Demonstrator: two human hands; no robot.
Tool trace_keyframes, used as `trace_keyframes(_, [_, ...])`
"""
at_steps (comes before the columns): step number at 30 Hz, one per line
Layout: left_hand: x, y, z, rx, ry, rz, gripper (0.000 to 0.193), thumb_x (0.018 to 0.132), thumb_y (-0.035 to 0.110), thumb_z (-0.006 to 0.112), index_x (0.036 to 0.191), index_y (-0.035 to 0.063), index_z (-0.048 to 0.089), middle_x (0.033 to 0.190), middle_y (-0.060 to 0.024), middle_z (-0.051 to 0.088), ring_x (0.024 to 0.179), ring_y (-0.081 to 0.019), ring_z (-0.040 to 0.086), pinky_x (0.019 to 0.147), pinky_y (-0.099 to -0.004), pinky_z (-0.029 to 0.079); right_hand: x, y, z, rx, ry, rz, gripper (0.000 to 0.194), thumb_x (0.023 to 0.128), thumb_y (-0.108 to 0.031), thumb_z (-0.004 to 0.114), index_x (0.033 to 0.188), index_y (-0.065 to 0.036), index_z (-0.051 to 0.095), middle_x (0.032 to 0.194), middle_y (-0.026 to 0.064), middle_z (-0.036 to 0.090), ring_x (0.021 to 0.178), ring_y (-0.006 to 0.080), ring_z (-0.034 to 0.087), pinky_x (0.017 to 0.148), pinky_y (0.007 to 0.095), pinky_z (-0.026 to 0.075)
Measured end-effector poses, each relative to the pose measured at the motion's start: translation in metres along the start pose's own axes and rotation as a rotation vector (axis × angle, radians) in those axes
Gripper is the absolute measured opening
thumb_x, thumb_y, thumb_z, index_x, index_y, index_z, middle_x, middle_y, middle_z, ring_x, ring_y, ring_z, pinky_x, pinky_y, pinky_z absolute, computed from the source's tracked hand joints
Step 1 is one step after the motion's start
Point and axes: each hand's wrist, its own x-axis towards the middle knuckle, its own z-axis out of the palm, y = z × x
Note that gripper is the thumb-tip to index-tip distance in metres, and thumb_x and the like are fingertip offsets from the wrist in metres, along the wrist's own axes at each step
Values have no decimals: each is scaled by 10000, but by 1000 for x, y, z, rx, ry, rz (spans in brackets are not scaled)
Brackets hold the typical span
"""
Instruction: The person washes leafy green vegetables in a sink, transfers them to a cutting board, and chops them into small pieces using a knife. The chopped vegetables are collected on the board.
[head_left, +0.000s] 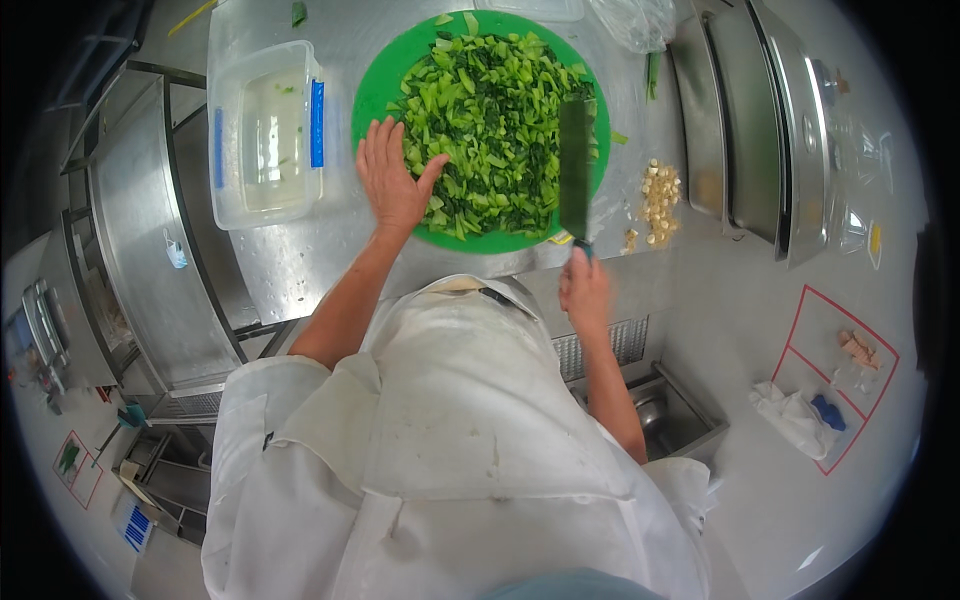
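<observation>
Chopped leafy greens (487, 135) cover most of a round green cutting board (375, 90) on the steel table. At the left edge of the heap, my left hand (396, 176) rests with its fingers spread and the thumb against the cut pieces. My right hand (585, 289) grips the handle of a cleaver (575, 169). Its broad blade lies along the right side of the heap, pointing away from me and slightly blurred. Part of the greens and board is hidden behind the blade.
Left of the board stands a clear plastic container (266, 202) with blue clips. Small pale chopped pieces (660, 202) lie on the table (300, 255) at the right, near upright steel pans (750, 127). A clear plastic bag (637, 22) is at the back right. A steel sink (667, 420) sits low at right.
</observation>
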Motion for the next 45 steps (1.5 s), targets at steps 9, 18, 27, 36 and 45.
trace_keyframes(9, [4,2,-3,3,-26,-10,857,1008,570,824,1585,-8,564,1708,-205,532,1641,-425,421,1356,-625,272,28,-32,11,160,-34,-101,478,1158,-514,674,982,-70,641,683,-22,532,527,78,472,488,303,380])
trace_keyframes(18, [7,5,-3,-12,-20,-9,881,998,550,844,1613,-5,543,1727,-204,519,1655,-424,407,1367,-627,260,47,-62,-15,125,-41,-110,510,1150,-554,678,989,-72,639,667,-17,539,480,75,464,437,291,349])
trace_keyframes(27, [4,7,-6,-2,-23,-10,908,979,567,856,1620,9,537,1725,-190,525,1657,-414,407,1364,-619,270,103,-92,-31,-13,22,-58,571,1152,-615,633,972,-75,595,644,-13,496,435,98,425,407,310,337])
trace_keyframes(36, [9,8,-4,6,-29,-26,924,956,552,881,1621,12,536,1734,-179,520,1662,-403,405,1366,-609,269,131,-85,-48,-2,-5,-31,566,1157,-608,634,963,-77,592,639,-25,489,421,93,410,396,312,314])
trace_keyframes(45, [10,6,-6,14,-54,-16,935,946,540,891,1630,16,529,1736,-183,519,1657,-413,410,1362,-611,275,131,-99,-46,-4,-55,-38,564,1150,-609,648,980,-72,621,640,-42,489,443,75,409,412,301,307])
